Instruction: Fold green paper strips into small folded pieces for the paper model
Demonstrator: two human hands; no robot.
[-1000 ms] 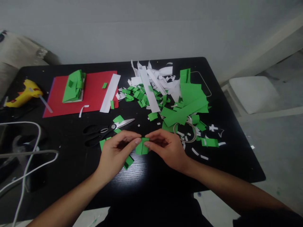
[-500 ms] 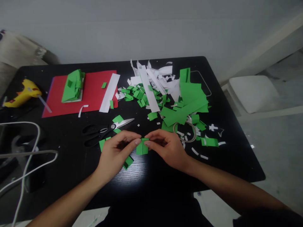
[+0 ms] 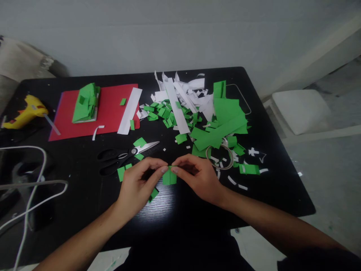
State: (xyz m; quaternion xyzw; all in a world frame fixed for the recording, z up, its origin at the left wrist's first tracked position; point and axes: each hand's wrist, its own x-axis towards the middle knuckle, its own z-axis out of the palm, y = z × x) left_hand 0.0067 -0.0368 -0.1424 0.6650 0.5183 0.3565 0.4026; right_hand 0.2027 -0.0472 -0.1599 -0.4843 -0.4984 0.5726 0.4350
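Observation:
A small green paper piece [image 3: 169,177] with a crease down its middle is pinched at its upper edge between both hands, above the front part of the black table. My left hand [image 3: 138,180] closes thumb and fingertips on its upper left corner; my right hand [image 3: 199,175] does the same on the upper right. Black-handled scissors [image 3: 132,152] lie just beyond my left hand, blades pointing right, over some green paper scraps [image 3: 139,142]. Another green piece [image 3: 153,195] is partly hidden under my left hand. A roll of tape [image 3: 231,160] lies beyond my right hand.
A heap of cut green [image 3: 166,111] and white paper [image 3: 194,84] covers the back middle, with larger green sheets [image 3: 229,109] at its right. A red sheet [image 3: 109,109] bears a green paper stack [image 3: 86,103]. At left are a yellow glue gun [image 3: 26,111] and white cable [image 3: 45,162].
Both hands keep their pinch on the green paper piece, almost unmoved. The whole view has shifted very slightly.

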